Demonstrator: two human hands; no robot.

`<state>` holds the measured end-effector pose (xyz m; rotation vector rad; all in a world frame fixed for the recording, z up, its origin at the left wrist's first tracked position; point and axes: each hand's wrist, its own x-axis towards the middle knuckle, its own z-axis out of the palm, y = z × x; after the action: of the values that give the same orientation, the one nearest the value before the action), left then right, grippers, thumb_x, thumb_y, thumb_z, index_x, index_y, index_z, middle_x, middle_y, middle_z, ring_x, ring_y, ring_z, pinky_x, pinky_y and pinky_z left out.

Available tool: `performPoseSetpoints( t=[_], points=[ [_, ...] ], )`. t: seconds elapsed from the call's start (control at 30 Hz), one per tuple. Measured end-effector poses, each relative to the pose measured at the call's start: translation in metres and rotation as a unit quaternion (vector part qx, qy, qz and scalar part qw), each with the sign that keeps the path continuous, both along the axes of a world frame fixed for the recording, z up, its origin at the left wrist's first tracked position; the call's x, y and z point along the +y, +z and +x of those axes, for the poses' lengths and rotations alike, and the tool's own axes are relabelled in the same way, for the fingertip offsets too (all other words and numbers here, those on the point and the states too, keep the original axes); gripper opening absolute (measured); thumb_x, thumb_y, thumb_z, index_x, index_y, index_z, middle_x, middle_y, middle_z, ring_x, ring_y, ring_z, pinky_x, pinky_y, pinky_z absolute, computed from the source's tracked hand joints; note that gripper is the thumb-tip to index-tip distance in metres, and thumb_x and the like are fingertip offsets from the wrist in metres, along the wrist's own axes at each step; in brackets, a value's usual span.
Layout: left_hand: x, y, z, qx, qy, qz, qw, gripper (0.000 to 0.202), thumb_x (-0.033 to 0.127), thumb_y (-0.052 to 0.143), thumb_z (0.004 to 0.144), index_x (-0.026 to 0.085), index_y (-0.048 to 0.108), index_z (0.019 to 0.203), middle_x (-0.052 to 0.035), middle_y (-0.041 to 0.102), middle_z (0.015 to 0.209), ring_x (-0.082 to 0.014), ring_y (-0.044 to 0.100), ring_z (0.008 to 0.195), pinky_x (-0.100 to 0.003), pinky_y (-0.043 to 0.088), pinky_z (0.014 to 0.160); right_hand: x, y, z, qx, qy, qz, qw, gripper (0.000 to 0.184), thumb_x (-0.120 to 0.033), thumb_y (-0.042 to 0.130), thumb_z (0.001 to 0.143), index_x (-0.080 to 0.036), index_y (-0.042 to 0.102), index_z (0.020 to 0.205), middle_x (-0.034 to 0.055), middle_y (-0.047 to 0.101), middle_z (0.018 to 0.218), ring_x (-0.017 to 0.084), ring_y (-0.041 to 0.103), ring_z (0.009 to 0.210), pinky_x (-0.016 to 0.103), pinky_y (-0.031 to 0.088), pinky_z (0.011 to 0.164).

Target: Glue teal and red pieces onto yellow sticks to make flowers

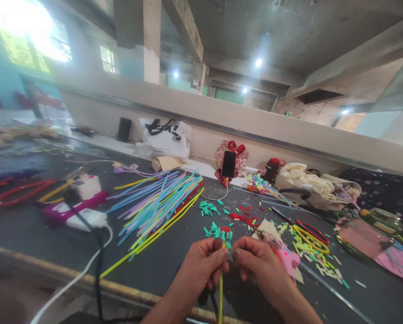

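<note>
My left hand (204, 261) is closed in a pinch around a yellow pipe cleaner stem (221, 294), whose lower end hangs toward the table's front edge. At its top sits a small flower (226, 231) with a red centre and teal pieces around it. Just right of the stem, my right hand (257, 258) has its thumb and fingertips pressed together close to the flower's underside. Whatever lies between those fingertips is too small to make out. Beside the right hand lies a pink glue gun (289, 261), partly covered by it.
Long coloured pipe cleaners (161, 207) lie fanned at left. Teal cut pieces (208, 208), red pieces (244, 219) and yellow-green pieces (302, 245) are scattered around scissors (311, 238). A phone (228, 164) stands at the back. A power strip (75, 211) trails cables at left.
</note>
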<state>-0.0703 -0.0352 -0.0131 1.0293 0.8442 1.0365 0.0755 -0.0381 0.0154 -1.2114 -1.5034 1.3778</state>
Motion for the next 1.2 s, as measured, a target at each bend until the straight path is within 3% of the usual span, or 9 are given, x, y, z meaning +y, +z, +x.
performPoseSetpoints(
  t=[0.37, 0.67, 0.9, 0.97, 1.03, 1.1, 1.2],
  points=[
    [-0.003, 0.005, -0.001, 0.005, -0.01, -0.014, 1.0, 0.028, 0.041, 0.06, 0.064, 0.015, 0.049, 0.058, 0.0062, 0.051, 0.041, -0.0019, 0.033, 0.027, -0.015, 0.023, 0.03, 0.006, -0.008, 0.003, 0.144, 0.037, -0.088, 0.985, 0.018, -0.03, 0.06, 0.069, -0.012, 0.058, 0.069, -0.0028, 0.056, 0.054, 0.001, 0.043, 0.034, 0.011, 0.022, 0.031],
    [-0.003, 0.005, 0.0, 0.022, -0.007, -0.015, 1.0, 0.034, 0.048, 0.059, 0.061, 0.016, 0.049, 0.059, 0.0061, 0.051, 0.041, -0.0024, 0.034, 0.027, -0.015, 0.023, 0.03, 0.008, -0.008, 0.004, 0.178, 0.043, -0.118, 0.976, 0.017, -0.028, 0.062, 0.068, -0.012, 0.056, 0.065, -0.0038, 0.054, 0.052, 0.0, 0.043, 0.033, 0.011, 0.017, 0.03],
    [-0.003, 0.006, 0.0, 0.024, -0.002, -0.002, 1.0, 0.029, 0.042, 0.059, 0.063, 0.015, 0.05, 0.059, 0.0059, 0.051, 0.042, -0.0019, 0.033, 0.028, -0.014, 0.023, 0.03, 0.008, -0.008, -0.003, 0.175, 0.029, -0.106, 0.978, 0.022, -0.034, 0.059, 0.07, -0.012, 0.055, 0.066, -0.0048, 0.05, 0.049, 0.001, 0.038, 0.03, 0.013, 0.017, 0.03],
    [-0.003, 0.006, 0.0, 0.03, 0.022, -0.009, 0.999, 0.027, 0.041, 0.061, 0.061, 0.015, 0.051, 0.057, 0.0063, 0.051, 0.041, -0.0017, 0.032, 0.027, -0.014, 0.023, 0.029, 0.001, -0.004, -0.003, 0.121, -0.013, -0.048, 0.991, 0.024, -0.037, 0.054, 0.074, -0.013, 0.057, 0.071, -0.0035, 0.052, 0.053, 0.002, 0.042, 0.033, 0.014, 0.02, 0.031],
    [-0.003, 0.007, -0.001, 0.035, 0.037, -0.029, 0.998, 0.027, 0.041, 0.062, 0.059, 0.016, 0.051, 0.057, 0.0064, 0.051, 0.04, -0.0016, 0.031, 0.027, -0.014, 0.023, 0.029, -0.011, -0.001, 0.006, 0.001, -0.077, 0.054, 0.996, 0.028, -0.041, 0.048, 0.078, -0.015, 0.058, 0.073, -0.0027, 0.053, 0.053, 0.006, 0.047, 0.038, 0.016, 0.025, 0.034],
    [-0.002, 0.007, -0.001, 0.034, 0.035, -0.043, 0.998, 0.028, 0.041, 0.063, 0.057, 0.016, 0.052, 0.057, 0.0066, 0.05, 0.039, -0.0014, 0.03, 0.027, -0.014, 0.022, 0.029, -0.027, -0.002, 0.024, -0.147, -0.142, 0.146, 0.968, 0.032, -0.042, 0.041, 0.081, -0.017, 0.058, 0.071, -0.0029, 0.05, 0.046, 0.009, 0.048, 0.043, 0.019, 0.03, 0.04],
    [0.001, 0.007, -0.001, 0.026, 0.022, -0.041, 0.999, 0.029, 0.041, 0.064, 0.056, 0.016, 0.051, 0.053, 0.007, 0.049, 0.039, -0.0011, 0.029, 0.026, -0.014, 0.021, 0.029, -0.049, -0.01, 0.062, -0.309, -0.246, 0.167, 0.903, 0.034, -0.047, 0.039, 0.079, -0.02, 0.057, 0.067, -0.0016, 0.052, 0.049, 0.012, 0.048, 0.048, 0.022, 0.034, 0.049]
  ],
)
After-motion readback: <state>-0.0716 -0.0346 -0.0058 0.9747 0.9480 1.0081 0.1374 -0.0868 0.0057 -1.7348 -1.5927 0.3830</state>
